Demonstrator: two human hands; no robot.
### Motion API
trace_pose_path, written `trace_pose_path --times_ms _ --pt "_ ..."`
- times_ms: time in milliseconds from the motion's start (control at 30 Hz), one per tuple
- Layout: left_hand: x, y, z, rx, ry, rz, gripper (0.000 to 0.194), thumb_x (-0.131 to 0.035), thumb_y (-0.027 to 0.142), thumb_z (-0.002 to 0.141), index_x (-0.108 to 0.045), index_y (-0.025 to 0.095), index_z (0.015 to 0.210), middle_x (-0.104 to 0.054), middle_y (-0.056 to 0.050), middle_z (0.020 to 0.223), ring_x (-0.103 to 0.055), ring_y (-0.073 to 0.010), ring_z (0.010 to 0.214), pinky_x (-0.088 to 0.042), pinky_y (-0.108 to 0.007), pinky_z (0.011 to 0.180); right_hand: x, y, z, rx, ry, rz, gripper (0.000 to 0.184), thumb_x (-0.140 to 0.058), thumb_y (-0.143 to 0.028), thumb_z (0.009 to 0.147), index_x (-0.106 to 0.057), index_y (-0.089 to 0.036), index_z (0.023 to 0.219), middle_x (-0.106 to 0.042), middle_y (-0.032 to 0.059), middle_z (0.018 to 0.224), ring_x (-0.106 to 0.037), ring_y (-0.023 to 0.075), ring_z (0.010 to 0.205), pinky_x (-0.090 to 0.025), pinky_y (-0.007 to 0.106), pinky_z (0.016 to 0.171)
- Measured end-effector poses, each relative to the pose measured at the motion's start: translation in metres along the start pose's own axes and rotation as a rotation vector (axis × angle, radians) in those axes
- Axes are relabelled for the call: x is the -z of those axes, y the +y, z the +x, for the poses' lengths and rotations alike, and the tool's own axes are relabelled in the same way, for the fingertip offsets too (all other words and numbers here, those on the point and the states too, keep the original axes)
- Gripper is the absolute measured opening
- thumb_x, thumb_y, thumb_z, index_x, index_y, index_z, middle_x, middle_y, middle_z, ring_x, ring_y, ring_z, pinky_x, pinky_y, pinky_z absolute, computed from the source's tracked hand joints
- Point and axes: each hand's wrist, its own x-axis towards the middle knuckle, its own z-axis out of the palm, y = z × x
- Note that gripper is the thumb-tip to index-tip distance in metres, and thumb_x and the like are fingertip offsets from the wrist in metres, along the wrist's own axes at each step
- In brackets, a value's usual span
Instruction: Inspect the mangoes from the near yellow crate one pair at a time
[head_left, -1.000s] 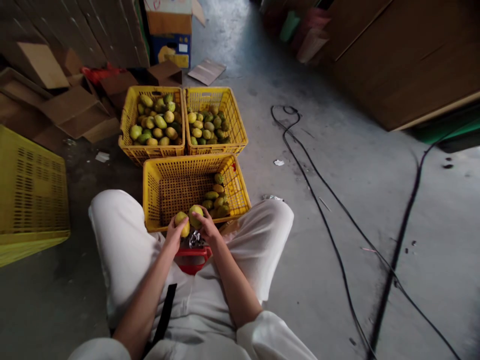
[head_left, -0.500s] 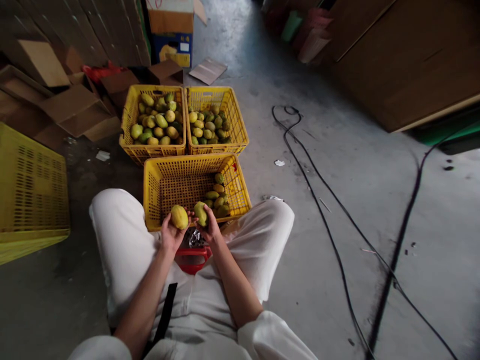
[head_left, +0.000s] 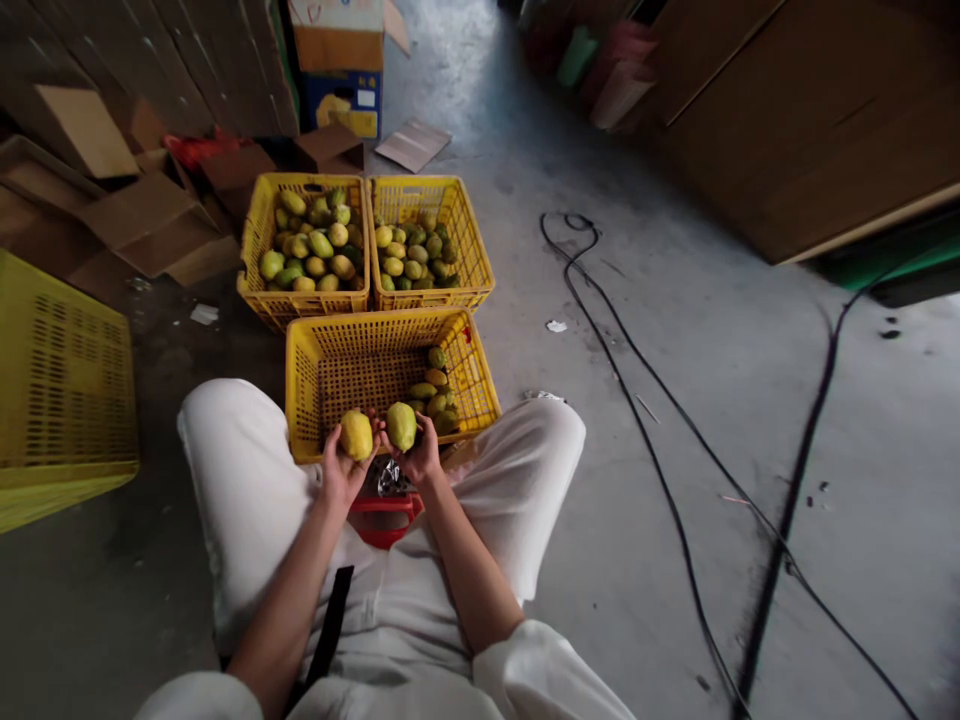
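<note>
In my left hand (head_left: 343, 478) rests a yellow, oval, slightly ribbed fruit (head_left: 356, 436), cupped by the fingers. My right hand (head_left: 424, 462) grips a greener fruit (head_left: 401, 427) of similar size. Both hands are close together above the near rim of a yellow plastic crate (head_left: 304, 385), with their fingertips nearly meeting. Several green and yellow fruits (head_left: 437, 400) lie along that crate's right side. Beyond it, the left crate (head_left: 251, 245) holds a large heap of such fruits (head_left: 319, 245), and the right crate (head_left: 476, 255) holds a smaller heap (head_left: 416, 255).
Another yellow crate (head_left: 67, 380) stands at the left. Cardboard boxes (head_left: 150, 220) lie behind it. Black cables (head_left: 667, 450) run across the concrete floor to the right. Between my knees is a red plastic object (head_left: 386, 520), partly hidden. A brown wooden panel (head_left: 817, 120) is at upper right.
My right hand has turned its green fruit, so more of the fruit's face shows upward. The yellow fruit in my left hand has turned slightly. The crates stay put.
</note>
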Motion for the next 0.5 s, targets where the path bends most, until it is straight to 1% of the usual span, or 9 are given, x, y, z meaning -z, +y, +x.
trace_pose_path --times_ms 33,67,133,200,267,300,367,433,500 --pt "0.000 0.001 -0.001 -0.011 -0.015 -0.016 0.048 -0.065 0.035 0.100 -0.067 0.026 0.147 -0.082 -0.010 0.125 -0.076 -0.0270 0.127 -0.066 -0.038 0.100 0.001 -0.001 0.000 0.012 -0.007 0.014 0.030 -0.076 -0.048 0.085 -0.072 -0.024 0.104 -0.080 0.0067 0.092 -0.079 0.0313 0.100 -0.071 0.048 0.081" --pt "0.001 0.001 -0.001 -0.017 -0.027 -0.030 0.047 -0.063 0.033 0.100 -0.067 0.026 0.146 -0.082 -0.009 0.125 -0.076 -0.0266 0.127 -0.066 -0.038 0.099 0.002 -0.001 0.000 0.020 -0.017 0.020 0.030 -0.078 -0.045 0.084 -0.071 -0.024 0.104 -0.080 0.0063 0.091 -0.079 0.0311 0.100 -0.071 0.048 0.081" --pt "0.003 0.000 -0.001 -0.013 -0.030 -0.047 0.043 -0.063 0.029 0.099 -0.070 0.024 0.141 -0.083 -0.010 0.120 -0.077 -0.0251 0.120 -0.066 -0.035 0.094 0.003 0.000 0.000 0.020 -0.039 -0.005 0.030 -0.083 -0.042 0.082 -0.069 -0.025 0.102 -0.078 0.0040 0.087 -0.078 0.0265 0.090 -0.069 0.037 0.071" --pt "0.005 -0.002 0.002 0.005 -0.012 -0.038 0.036 -0.067 0.030 0.097 -0.073 0.022 0.131 -0.082 -0.009 0.108 -0.078 -0.0232 0.104 -0.065 -0.031 0.083 0.003 0.002 0.000 0.023 -0.081 -0.056 0.032 -0.086 -0.039 0.080 -0.067 -0.025 0.101 -0.074 0.0001 0.081 -0.074 0.0196 0.076 -0.058 0.024 0.054" --pt "0.006 -0.005 0.004 0.023 -0.007 -0.008 0.031 -0.071 0.035 0.096 -0.074 0.021 0.123 -0.078 -0.008 0.095 -0.076 -0.0216 0.090 -0.063 -0.029 0.074 0.002 0.006 0.000 0.043 -0.141 -0.104 0.038 -0.087 -0.038 0.079 -0.067 -0.026 0.109 -0.072 -0.0024 0.081 -0.070 0.0154 0.068 -0.046 0.018 0.045" --pt "0.006 -0.006 0.005 0.031 -0.006 0.009 0.029 -0.071 0.036 0.095 -0.073 0.020 0.120 -0.076 -0.007 0.091 -0.075 -0.0208 0.085 -0.062 -0.028 0.071 0.002 0.007 0.000 0.051 -0.162 -0.121 0.041 -0.086 -0.037 0.078 -0.067 -0.027 0.113 -0.073 -0.0025 0.082 -0.069 0.0149 0.068 -0.044 0.017 0.044" --pt "0.006 -0.008 0.007 0.033 0.019 0.028 0.025 -0.072 0.034 0.095 -0.072 0.021 0.116 -0.074 -0.005 0.087 -0.073 -0.0192 0.080 -0.063 -0.028 0.070 0.000 0.009 -0.001 0.050 -0.166 -0.144 0.045 -0.086 -0.037 0.078 -0.068 -0.026 0.118 -0.075 -0.0016 0.087 -0.070 0.0157 0.069 -0.044 0.018 0.045" --pt "0.007 -0.009 0.010 0.012 0.050 0.032 0.019 -0.070 0.028 0.095 -0.071 0.023 0.114 -0.077 -0.004 0.093 -0.073 -0.0177 0.080 -0.066 -0.028 0.076 0.000 0.009 -0.001 0.042 -0.140 -0.150 0.044 -0.085 -0.039 0.077 -0.068 -0.026 0.115 -0.077 -0.0009 0.089 -0.071 0.0175 0.071 -0.050 0.022 0.049" --pt "0.009 -0.010 0.012 -0.027 0.044 0.064 0.020 -0.068 0.023 0.095 -0.071 0.026 0.114 -0.080 -0.004 0.107 -0.077 -0.0178 0.092 -0.067 -0.030 0.089 0.001 0.008 0.000 0.053 -0.117 -0.157 0.042 -0.084 -0.042 0.076 -0.067 -0.027 0.111 -0.078 -0.0010 0.088 -0.074 0.0205 0.076 -0.058 0.027 0.057"
